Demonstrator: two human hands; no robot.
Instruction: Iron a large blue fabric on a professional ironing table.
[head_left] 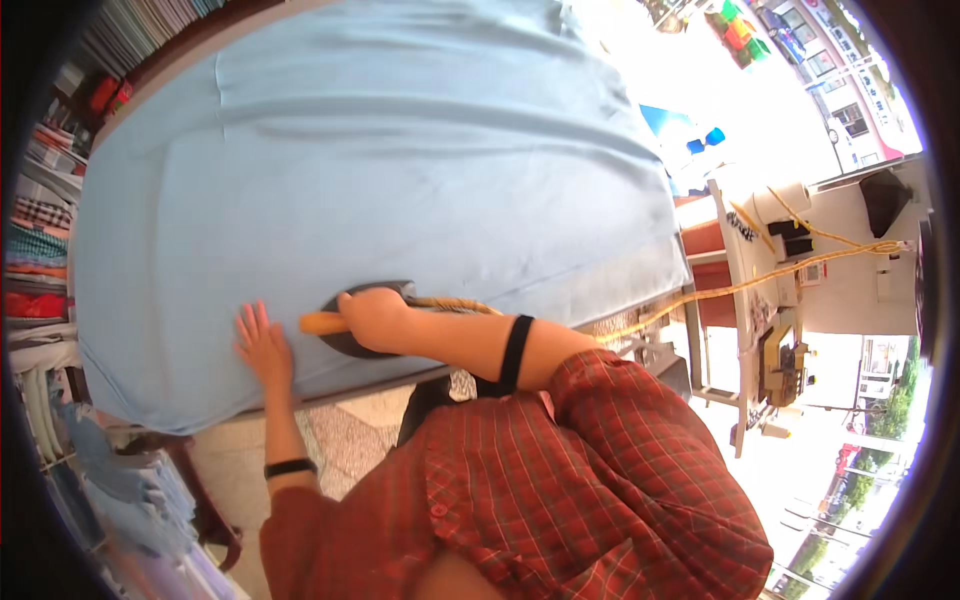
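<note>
A light blue cloth (400,190) covers the table, mostly flat, with long folds toward its far side. My right hand (374,318) is closed round the orange handle of a dark clothes iron (350,343), which rests on the cloth near the table's front edge. From the iron's rear a yellowish braided cord (455,303) runs off to the right, partly behind my right forearm. Left of the iron, my left hand (264,345) lies flat on the cloth with its fingers spread, holding nothing.
Stacks of folded clothes (42,240) line the left side. On the right, a side table (745,330) carries a yellowish sewing machine (783,365) and other items. The cord stretches across to the wall at right. Below the table edge, tiled floor (345,440) shows.
</note>
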